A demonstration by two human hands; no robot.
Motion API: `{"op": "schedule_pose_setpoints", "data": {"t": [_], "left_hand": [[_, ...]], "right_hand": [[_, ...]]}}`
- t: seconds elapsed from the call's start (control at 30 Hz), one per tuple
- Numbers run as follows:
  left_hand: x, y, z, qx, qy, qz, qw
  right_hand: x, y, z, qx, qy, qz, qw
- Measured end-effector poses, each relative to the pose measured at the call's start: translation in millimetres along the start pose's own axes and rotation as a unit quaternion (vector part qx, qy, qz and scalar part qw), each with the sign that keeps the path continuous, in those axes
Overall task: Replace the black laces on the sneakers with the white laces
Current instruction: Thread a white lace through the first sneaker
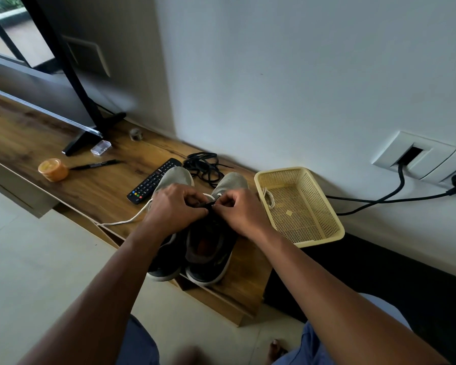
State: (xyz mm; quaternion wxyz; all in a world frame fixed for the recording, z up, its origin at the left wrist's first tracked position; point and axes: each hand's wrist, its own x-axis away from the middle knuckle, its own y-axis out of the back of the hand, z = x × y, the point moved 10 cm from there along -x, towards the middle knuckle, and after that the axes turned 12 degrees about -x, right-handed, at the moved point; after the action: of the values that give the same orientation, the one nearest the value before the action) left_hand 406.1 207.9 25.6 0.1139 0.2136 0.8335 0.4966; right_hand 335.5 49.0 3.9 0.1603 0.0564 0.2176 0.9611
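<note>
Head view is looking down on a pair of grey sneakers (195,233) sitting side by side on a wooden desk (90,185), toes pointing toward the wall. Both hands are meeting above the lace area of the right-hand sneaker. The left hand (175,206) is curling its fingers and pinching a black lace (208,204) at the eyelets, its knuckles covering the tongue of the left-hand sneaker. The right hand (241,212) is facing it, thumb and forefinger pinching the same black lace from the other side, so the lace is lying stretched between the two sets of fingertips, directly over the sneaker's throat.

A white lace (132,218) is trailing out from under the left hand, running left across the desk to its front edge. A loose bundle of black laces (203,168) is lying on the desk just beyond the sneaker toes, well clear of both hands. A second white lace (269,197) is hanging over the near-left rim of a yellow perforated basket (327,219), which is standing just to the right of the right hand.

A black remote control (153,181) is lying beside the left-hand sneaker's toe. Further left, an orange round container (53,169), a black pen (95,165) and a small clear box (100,148) are resting near the foot of a television stand (90,138).
</note>
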Motion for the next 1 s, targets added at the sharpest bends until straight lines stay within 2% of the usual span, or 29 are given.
{"op": "schedule_pose_setpoints", "data": {"t": [0.37,0.77,1.0], "left_hand": [[4.0,3.1,-7.5,-0.010,-0.012,0.009,1.000],[-2.0,2.3,2.4,0.017,0.010,-0.009,1.000],[-8.3,-4.3,-1.6,-0.020,0.007,0.015,1.000]], "right_hand": [[0.6,-7.7,-7.4,0.016,-0.006,-0.030,0.999],[-5.5,-12.9,-23.2,-0.090,-0.069,0.004,0.994],[0.0,-0.1,-22.5,-0.102,-0.066,-0.076,0.990]]}}
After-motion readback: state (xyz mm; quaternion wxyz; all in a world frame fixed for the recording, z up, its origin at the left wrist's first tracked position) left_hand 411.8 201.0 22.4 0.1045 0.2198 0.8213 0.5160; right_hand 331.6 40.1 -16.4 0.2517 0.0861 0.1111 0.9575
